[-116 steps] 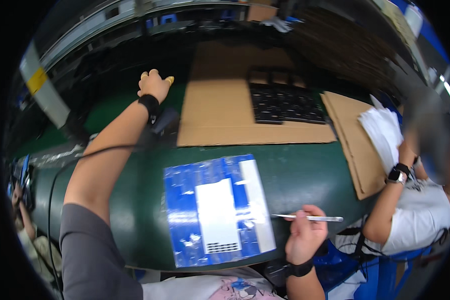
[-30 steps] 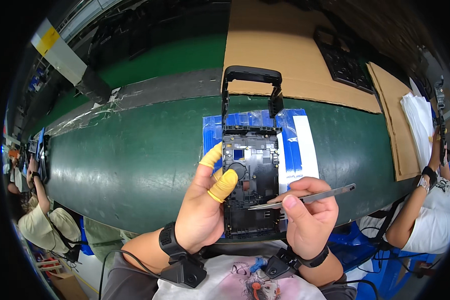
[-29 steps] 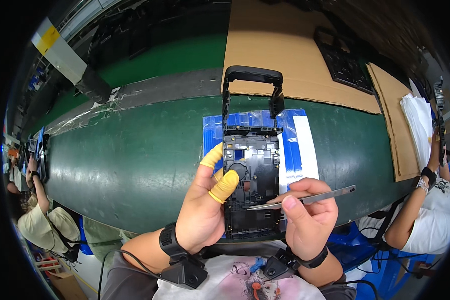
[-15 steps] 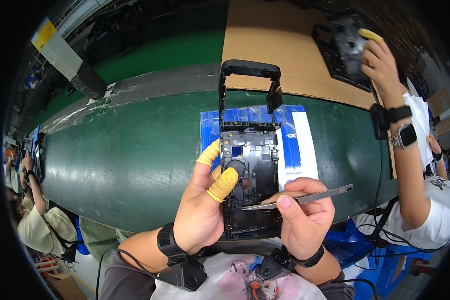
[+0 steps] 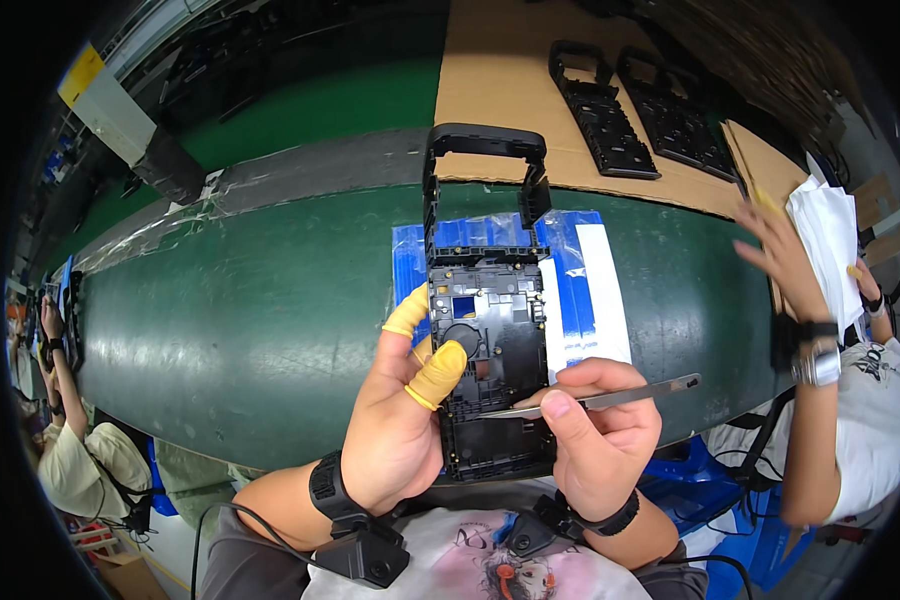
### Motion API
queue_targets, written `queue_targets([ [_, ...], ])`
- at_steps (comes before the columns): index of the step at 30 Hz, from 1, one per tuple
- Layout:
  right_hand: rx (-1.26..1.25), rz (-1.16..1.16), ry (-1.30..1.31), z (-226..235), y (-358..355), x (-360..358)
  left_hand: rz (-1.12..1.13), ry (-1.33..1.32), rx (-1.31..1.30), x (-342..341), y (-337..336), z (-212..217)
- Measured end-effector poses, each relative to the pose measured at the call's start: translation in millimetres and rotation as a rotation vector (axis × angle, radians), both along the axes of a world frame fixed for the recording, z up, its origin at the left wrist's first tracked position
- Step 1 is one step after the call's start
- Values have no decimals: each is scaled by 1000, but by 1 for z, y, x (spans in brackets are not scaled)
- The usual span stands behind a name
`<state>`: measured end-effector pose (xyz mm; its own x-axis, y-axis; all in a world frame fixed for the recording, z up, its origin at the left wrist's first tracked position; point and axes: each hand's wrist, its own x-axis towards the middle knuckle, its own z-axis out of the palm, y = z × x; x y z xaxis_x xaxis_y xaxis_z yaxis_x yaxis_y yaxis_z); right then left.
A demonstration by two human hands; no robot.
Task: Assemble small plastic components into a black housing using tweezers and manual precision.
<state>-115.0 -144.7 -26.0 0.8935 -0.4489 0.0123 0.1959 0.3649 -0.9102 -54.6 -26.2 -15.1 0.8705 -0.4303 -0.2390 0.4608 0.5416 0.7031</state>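
Nearest the camera, the left hand [image 5: 395, 425] wraps around the left edge of a black plastic device frame with a handle loop at its far end [image 5: 485, 340], its thumb and forefinger capped in yellow rubber finger cots [image 5: 435, 375] and the thumb pressed onto the frame's face beside a round recess. The frame is held upright over the lap edge of the belt, its lower end between both hands. The right hand [image 5: 595, 445] is curled closed around slim grey metal tweezers [image 5: 610, 398], pinched between thumb and forefinger, with the tip lying across the frame's lower middle and the other end pointing right. Both wrists wear black bands. Under and behind the frame, a blue rectangular mat with a white strip along its right side [image 5: 580, 290] lies flat on the dark green conveyor belt [image 5: 250, 310]. Farther off, a brown cardboard sheet [image 5: 490, 90] carries two more black frames [image 5: 595, 110]. At right, another person's hand [image 5: 785, 255] hovers near white sheets [image 5: 830, 240]. Far left, a yellow-and-white sign [image 5: 95, 95] stands tilted.
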Motion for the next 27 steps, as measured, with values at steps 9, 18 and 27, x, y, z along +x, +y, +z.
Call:
queue_targets([
  [9,-31,1,-26,-1,-5,-2,-62,-86,28,-2,2,-1],
  [18,0,-233,-35,-1,-51,-17,121,-128,87,-1,5,12],
  [27,-100,-18,134,-10,-44,-25,301,-115,130,3,9,10],
])
